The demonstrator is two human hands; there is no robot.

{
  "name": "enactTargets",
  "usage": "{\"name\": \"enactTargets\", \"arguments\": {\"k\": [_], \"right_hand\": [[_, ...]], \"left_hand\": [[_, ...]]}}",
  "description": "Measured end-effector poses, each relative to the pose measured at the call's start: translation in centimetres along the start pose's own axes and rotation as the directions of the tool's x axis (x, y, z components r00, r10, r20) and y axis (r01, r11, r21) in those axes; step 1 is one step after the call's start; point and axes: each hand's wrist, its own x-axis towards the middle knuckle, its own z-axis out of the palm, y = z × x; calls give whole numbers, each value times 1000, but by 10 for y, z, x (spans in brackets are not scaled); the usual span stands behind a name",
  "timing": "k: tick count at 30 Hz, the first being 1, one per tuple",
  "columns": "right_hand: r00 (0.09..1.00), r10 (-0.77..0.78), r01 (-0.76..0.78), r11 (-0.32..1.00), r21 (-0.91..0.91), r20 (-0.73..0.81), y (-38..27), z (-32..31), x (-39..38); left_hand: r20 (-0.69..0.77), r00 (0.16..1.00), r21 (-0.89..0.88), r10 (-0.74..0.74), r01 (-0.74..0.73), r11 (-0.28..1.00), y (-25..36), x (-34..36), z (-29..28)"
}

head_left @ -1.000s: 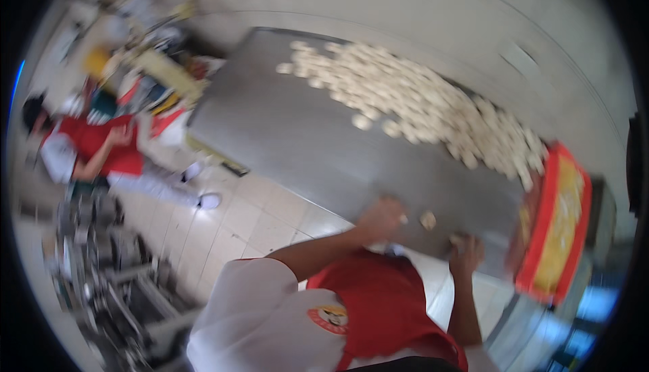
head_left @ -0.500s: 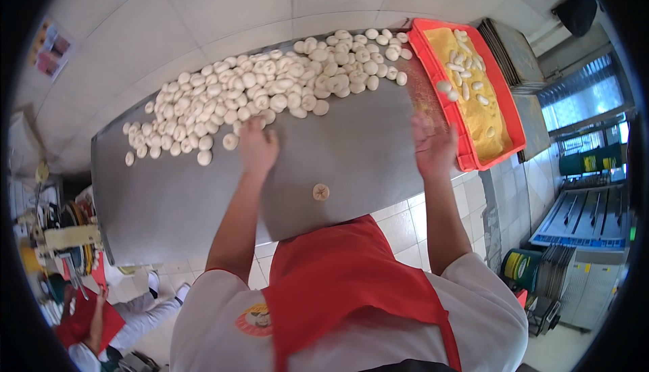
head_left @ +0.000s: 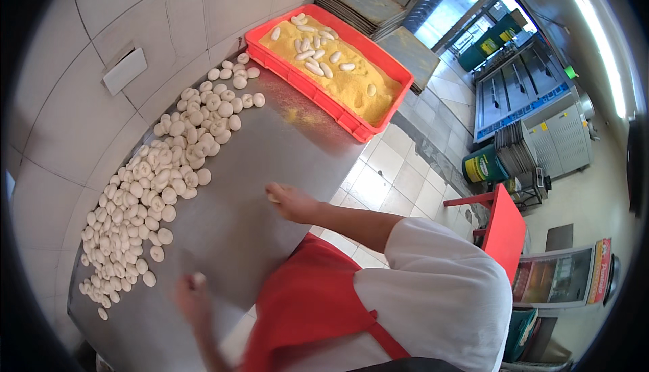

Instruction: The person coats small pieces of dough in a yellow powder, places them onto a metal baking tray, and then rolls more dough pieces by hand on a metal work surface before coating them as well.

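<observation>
On the steel table [head_left: 263, 149], many pale round dough pieces [head_left: 165, 169] lie piled in a long band along the tiled wall. My left hand [head_left: 193, 301], blurred, is closed on a small dough piece [head_left: 199, 279] over the table, below and right of the pile. My right hand [head_left: 291, 202] is closed on another dough piece [head_left: 272, 196] above the table's near edge. At the far end stands a red tray [head_left: 365, 127] of yellow crumbs, with several elongated pale pieces [head_left: 313, 68] lying on top.
Stacked metal baking sheets [head_left: 358, 4] stand beside the tray. To the right are a tiled floor [head_left: 385, 169], a red stool [head_left: 500, 230], green buckets [head_left: 483, 166], a grey appliance [head_left: 568, 135] and a glass-fronted cabinet [head_left: 554, 277].
The view has swung right. Half a second ago my hands were open, the right beside the tray with pale pieces above its rim; now both are closed on dough, drawn back from there.
</observation>
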Motion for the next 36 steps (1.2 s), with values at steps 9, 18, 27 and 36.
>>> {"name": "enactTargets", "arguments": {"k": [9, 18, 27, 36], "right_hand": [[975, -222, 180, 786, -591, 2, 35, 43, -16], [936, -246, 19, 750, -661, -252, -20, 9, 166], [967, -246, 182, 837, -516, -58, -2, 31, -35], [950, 80, -292, -124, 948, 303, -36, 22, -20]], "left_hand": [[254, 919, 233, 301, -361, 903, 23, -34, 83], [164, 961, 447, 221, -272, 852, 89, 127, 113], [111, 979, 258, 170, -194, 946, 47, -74, 90], [-94, 942, -177, 322, -334, 926, 163, 68, 103]]}}
